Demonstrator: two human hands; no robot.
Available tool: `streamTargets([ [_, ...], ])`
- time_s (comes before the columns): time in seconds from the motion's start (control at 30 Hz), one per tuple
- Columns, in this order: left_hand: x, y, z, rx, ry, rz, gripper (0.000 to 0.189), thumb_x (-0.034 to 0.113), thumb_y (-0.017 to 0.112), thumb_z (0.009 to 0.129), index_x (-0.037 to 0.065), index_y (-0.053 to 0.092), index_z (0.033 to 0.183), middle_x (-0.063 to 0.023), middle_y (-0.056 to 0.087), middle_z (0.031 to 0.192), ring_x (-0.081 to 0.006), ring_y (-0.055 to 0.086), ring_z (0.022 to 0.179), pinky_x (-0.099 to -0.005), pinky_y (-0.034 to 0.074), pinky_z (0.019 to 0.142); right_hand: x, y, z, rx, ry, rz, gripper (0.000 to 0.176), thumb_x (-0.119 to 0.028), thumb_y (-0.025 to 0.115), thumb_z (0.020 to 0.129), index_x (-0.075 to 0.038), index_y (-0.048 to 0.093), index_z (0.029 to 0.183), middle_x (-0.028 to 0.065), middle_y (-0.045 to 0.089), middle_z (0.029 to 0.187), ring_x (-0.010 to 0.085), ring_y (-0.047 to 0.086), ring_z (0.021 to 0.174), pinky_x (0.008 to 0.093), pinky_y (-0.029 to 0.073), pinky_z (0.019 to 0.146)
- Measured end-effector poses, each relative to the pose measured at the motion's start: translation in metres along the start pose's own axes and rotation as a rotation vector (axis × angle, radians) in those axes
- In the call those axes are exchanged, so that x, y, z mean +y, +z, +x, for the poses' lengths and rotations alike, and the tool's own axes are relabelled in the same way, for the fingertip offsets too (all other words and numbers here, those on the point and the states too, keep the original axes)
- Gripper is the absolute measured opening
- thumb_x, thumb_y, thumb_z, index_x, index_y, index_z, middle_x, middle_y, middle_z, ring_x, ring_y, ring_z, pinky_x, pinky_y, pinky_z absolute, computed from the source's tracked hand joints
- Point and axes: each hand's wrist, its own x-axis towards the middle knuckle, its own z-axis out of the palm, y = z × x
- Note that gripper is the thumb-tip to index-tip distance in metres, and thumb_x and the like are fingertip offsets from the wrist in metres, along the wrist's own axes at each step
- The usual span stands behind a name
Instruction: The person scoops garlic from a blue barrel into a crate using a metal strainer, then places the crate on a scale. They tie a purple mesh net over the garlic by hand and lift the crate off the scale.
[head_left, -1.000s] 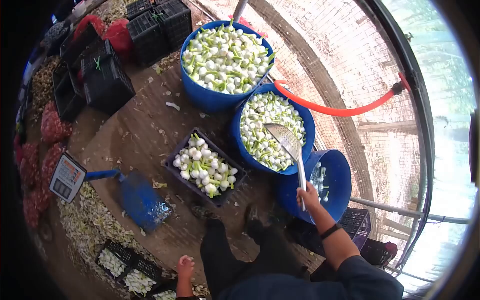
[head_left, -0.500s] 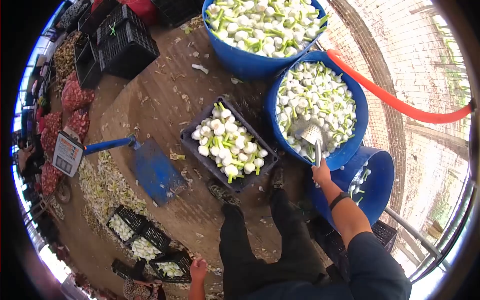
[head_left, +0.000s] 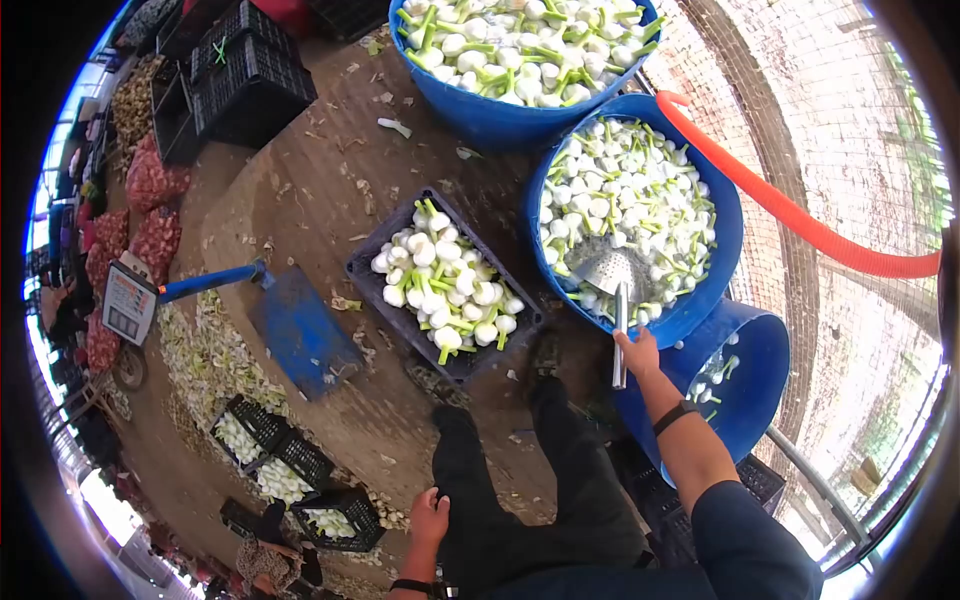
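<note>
My right hand [head_left: 637, 350] is closed around the metal handle of a perforated skimmer [head_left: 608, 272]. Its holed bowl rests among white garlic bulbs [head_left: 625, 190] with short green stems, which float in water in a round blue tub [head_left: 733, 235]. The handle's end points back toward me, past my grip. Beside my left thigh hangs my left hand [head_left: 430, 517], its fingers curled in and nothing visible in them. On the floor in front of my feet stands a dark plastic crate [head_left: 362, 268], heaped with more garlic bulbs [head_left: 445, 280].
A fuller blue tub [head_left: 470, 115] stands beyond. To the right, a tilted blue barrel [head_left: 765, 370] holds a few bulbs. An orange hose [head_left: 800, 215] hangs over the tub's rim. Left are a blue shovel [head_left: 305, 335], a scale [head_left: 130, 303], black crates [head_left: 250, 85] and a crouching person [head_left: 265, 565].
The skimmer and my right hand have shifted slightly left and toward me, with more of the handle showing. My left hand has come up and right, beside my thigh. The view has shifted slightly.
</note>
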Motion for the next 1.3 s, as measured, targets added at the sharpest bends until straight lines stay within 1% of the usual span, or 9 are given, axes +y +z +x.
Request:
streamTargets([
  [0.07,0.001,0.004,0.005,0.044,0.075,0.089,0.039,0.022,0.070,0.081,-0.001,0.062,0.112,-0.0183,0.063,0.108,-0.0337,0.063,0.098,-0.0430,0.050,0.088,-0.001,0.002,0.003,0.150,-0.105,-0.116,0.087,-0.053,0.069,0.077,0.009,0.045,0.133,0.0313,0.048,0.129,0.0430,0.049,0.121,0.0445,0.041,0.102],
  [0.17,0.007,0.009,0.013,0.084,0.159,0.200,0.043,0.024,0.071,0.079,0.000,0.062,0.113,-0.0194,0.061,0.112,-0.0369,0.058,0.106,-0.0463,0.046,0.094,-0.047,-0.006,-0.019,0.399,-0.492,-0.072,0.062,-0.026,0.075,0.077,0.006,0.050,0.124,0.0265,0.052,0.121,0.0426,0.051,0.113,0.0454,0.042,0.099],
  [0.23,0.010,0.011,0.020,0.070,0.206,0.227,0.045,0.025,0.072,0.078,0.000,0.061,0.113,-0.0187,0.060,0.113,-0.0373,0.056,0.109,-0.0466,0.044,0.095,-0.091,0.002,-0.040,0.300,-0.595,0.011,0.054,-0.016,0.074,0.077,0.004,0.051,0.122,0.0238,0.054,0.120,0.0413,0.052,0.112,0.0437,0.042,0.099],
  [0.33,0.016,0.014,0.039,0.040,0.280,0.263,0.047,0.028,0.073,0.077,0.000,0.061,0.114,-0.0175,0.059,0.116,-0.0370,0.054,0.112,-0.0466,0.044,0.096,-0.147,0.056,-0.049,0.049,-0.671,0.173,0.049,-0.017,0.074,0.077,-0.001,0.055,0.120,0.0195,0.059,0.109,0.0357,0.059,0.103,0.0404,0.047,0.091],
  [0.43,0.018,0.007,0.060,0.026,0.285,0.283,0.045,0.028,0.073,0.077,0.000,0.062,0.110,-0.0182,0.059,0.115,-0.0374,0.055,0.109,-0.0469,0.045,0.095,-0.198,0.121,-0.036,-0.108,-0.609,0.018,0.056,-0.019,0.076,0.076,-0.001,0.054,0.124,0.0173,0.057,0.116,0.0345,0.058,0.106,0.0397,0.048,0.090],
  [0.63,-0.010,-0.004,0.078,0.035,0.180,0.251,0.039,0.024,0.070,0.076,-0.001,0.064,0.105,-0.0191,0.061,0.113,-0.0379,0.057,0.107,-0.0475,0.047,0.092,-0.254,0.242,0.007,-0.027,-0.783,-0.119,0.059,-0.022,0.074,0.075,-0.007,0.051,0.127,0.0209,0.055,0.120,0.0391,0.058,0.106,0.0453,0.047,0.091],
  [0.83,-0.011,-0.022,0.088,0.072,0.162,0.143,0.035,0.022,0.070,0.075,0.000,0.064,0.102,-0.0186,0.062,0.109,-0.0381,0.058,0.105,-0.0467,0.047,0.090,-0.285,0.211,-0.003,0.140,-0.570,0.110,0.057,-0.016,0.071,0.074,-0.006,0.050,0.126,0.0202,0.059,0.113,0.0382,0.059,0.105,0.0427,0.048,0.091],
  [1.1,-0.022,-0.032,0.098,0.012,0.120,0.124,0.035,0.024,0.069,0.075,0.001,0.064,0.102,-0.0147,0.061,0.109,-0.0351,0.056,0.107,-0.0470,0.047,0.090,-0.400,0.236,-0.019,-0.110,-1.219,-0.224,0.067,-0.014,0.075,0.074,-0.009,0.047,0.135,0.0192,0.052,0.127,0.0368,0.051,0.118,0.0412,0.044,0.099],
  [1.3,-0.025,-0.037,0.100,0.037,0.098,0.089,0.034,0.023,0.069,0.076,0.001,0.065,0.101,-0.0148,0.061,0.110,-0.0347,0.057,0.106,-0.0466,0.047,0.090,-0.369,0.261,-0.021,0.067,-1.018,-0.376,0.060,-0.026,0.077,0.075,-0.003,0.054,0.125,0.0202,0.055,0.119,0.0381,0.054,0.112,0.0446,0.047,0.093],
])
